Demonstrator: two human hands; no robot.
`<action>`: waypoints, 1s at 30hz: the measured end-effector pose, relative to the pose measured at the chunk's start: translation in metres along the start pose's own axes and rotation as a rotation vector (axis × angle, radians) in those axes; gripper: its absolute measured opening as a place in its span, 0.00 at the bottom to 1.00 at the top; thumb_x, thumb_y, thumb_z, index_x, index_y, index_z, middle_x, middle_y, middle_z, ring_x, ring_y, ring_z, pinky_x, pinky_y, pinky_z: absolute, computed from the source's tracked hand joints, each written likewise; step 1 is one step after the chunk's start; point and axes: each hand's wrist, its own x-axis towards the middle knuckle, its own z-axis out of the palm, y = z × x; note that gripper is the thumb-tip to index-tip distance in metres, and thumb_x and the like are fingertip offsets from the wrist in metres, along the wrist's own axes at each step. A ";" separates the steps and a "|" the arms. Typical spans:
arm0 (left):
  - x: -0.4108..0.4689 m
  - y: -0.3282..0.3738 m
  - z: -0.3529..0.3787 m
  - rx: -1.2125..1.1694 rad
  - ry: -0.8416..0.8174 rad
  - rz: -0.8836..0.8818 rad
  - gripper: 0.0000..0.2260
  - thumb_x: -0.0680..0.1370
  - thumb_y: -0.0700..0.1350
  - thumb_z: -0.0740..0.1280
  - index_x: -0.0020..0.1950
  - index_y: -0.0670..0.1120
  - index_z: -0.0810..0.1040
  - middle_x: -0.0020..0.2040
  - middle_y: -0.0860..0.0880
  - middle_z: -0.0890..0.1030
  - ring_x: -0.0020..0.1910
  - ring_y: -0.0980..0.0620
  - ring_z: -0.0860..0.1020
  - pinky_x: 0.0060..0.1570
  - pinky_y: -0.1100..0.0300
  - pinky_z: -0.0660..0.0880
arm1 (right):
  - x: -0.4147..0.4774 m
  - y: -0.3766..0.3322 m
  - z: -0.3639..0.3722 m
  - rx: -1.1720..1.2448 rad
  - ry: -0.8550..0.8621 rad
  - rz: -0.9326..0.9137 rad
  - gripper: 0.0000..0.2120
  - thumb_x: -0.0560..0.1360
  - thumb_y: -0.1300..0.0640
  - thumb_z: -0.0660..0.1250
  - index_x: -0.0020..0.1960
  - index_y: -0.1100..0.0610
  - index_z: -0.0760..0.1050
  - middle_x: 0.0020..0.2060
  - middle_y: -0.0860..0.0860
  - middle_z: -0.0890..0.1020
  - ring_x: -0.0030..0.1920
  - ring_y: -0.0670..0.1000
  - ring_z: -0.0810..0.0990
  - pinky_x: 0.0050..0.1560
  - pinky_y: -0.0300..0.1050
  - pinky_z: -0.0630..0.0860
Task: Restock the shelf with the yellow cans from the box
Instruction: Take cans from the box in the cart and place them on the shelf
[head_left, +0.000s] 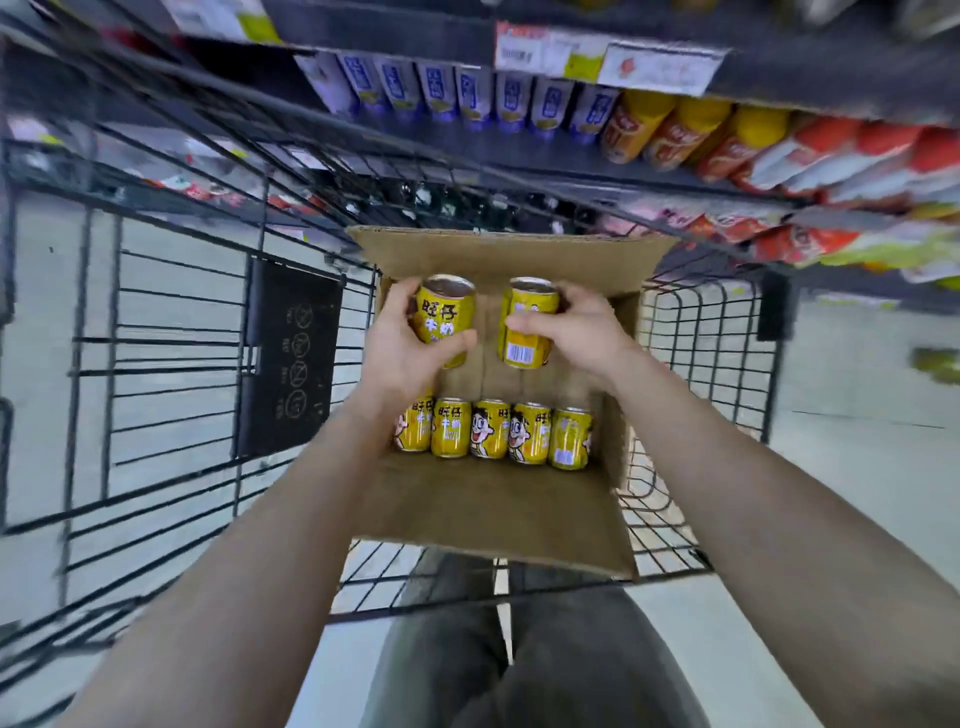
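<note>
An open cardboard box sits in a black wire cart. My left hand grips one yellow can above the box's far half. My right hand grips a second yellow can beside it; its barcode faces me. Both cans are upright, slightly tilted. A row of several yellow cans stands along the box's near side. The shelf lies ahead, above the box.
The wire cart surrounds the box, with its basket walls at left and right. On the shelf stand blue-and-white cans, orange-yellow cans and red packets. Price tags hang on the shelf edge above. Grey floor lies at both sides.
</note>
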 end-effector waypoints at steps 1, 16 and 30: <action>-0.011 0.013 -0.004 -0.011 -0.002 0.010 0.35 0.67 0.49 0.84 0.70 0.49 0.72 0.58 0.55 0.82 0.56 0.58 0.82 0.60 0.54 0.80 | -0.013 -0.012 -0.006 -0.002 -0.006 -0.028 0.24 0.65 0.59 0.82 0.59 0.59 0.80 0.49 0.51 0.86 0.48 0.47 0.86 0.48 0.43 0.82; -0.197 0.199 -0.019 -0.112 -0.008 0.560 0.31 0.66 0.50 0.83 0.64 0.52 0.74 0.57 0.55 0.84 0.54 0.59 0.83 0.54 0.62 0.78 | -0.291 -0.116 -0.106 -0.022 0.227 -0.558 0.23 0.65 0.60 0.81 0.59 0.58 0.81 0.50 0.53 0.87 0.50 0.51 0.86 0.51 0.51 0.84; -0.351 0.418 0.106 -0.035 -0.128 0.900 0.36 0.66 0.56 0.84 0.68 0.53 0.72 0.59 0.59 0.82 0.55 0.61 0.82 0.60 0.56 0.80 | -0.503 -0.132 -0.323 0.018 0.581 -0.771 0.21 0.66 0.52 0.81 0.57 0.50 0.81 0.47 0.46 0.87 0.47 0.45 0.86 0.48 0.46 0.83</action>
